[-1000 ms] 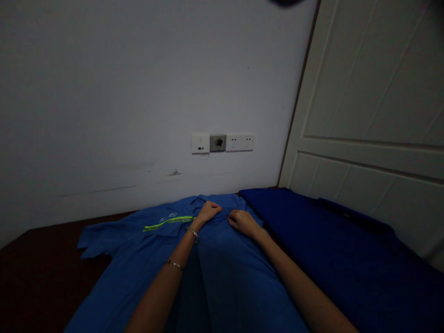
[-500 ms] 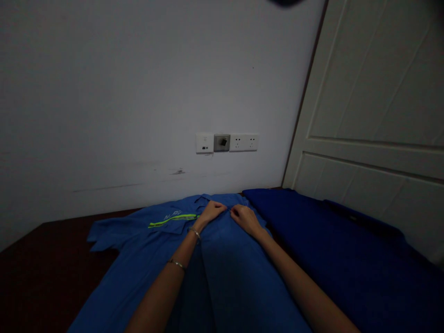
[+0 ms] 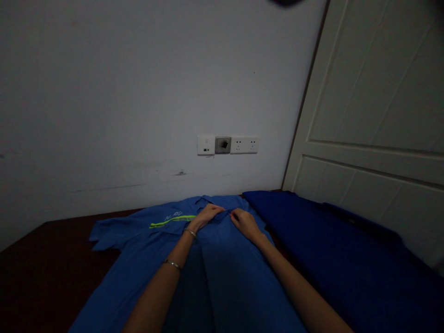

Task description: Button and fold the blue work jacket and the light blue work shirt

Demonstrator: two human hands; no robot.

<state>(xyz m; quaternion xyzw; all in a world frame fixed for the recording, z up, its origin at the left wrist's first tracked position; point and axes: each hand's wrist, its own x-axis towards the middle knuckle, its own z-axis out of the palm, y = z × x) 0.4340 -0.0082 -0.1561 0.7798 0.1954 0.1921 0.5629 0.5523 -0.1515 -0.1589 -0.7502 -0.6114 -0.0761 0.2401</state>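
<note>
Pinching cloth near the top of the blue shirt, left hand and right hand nearly meet; shirt lies spread below wall sockets. Advise level grips, cloth lightly taut.

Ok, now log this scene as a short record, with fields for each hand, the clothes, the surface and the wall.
Left hand: fingertips pinching the blue shirt at its upper front; two bracelets on that arm
Right hand: fingertips pinching the shirt close beside the left
Shirt detail: yellow-green stripe, lettering above it
Other cloth: darker blue cloth, right of the shirt
Surface: dark reddish-brown surface
Wall: pale wall with sockets
Light: dim
</note>
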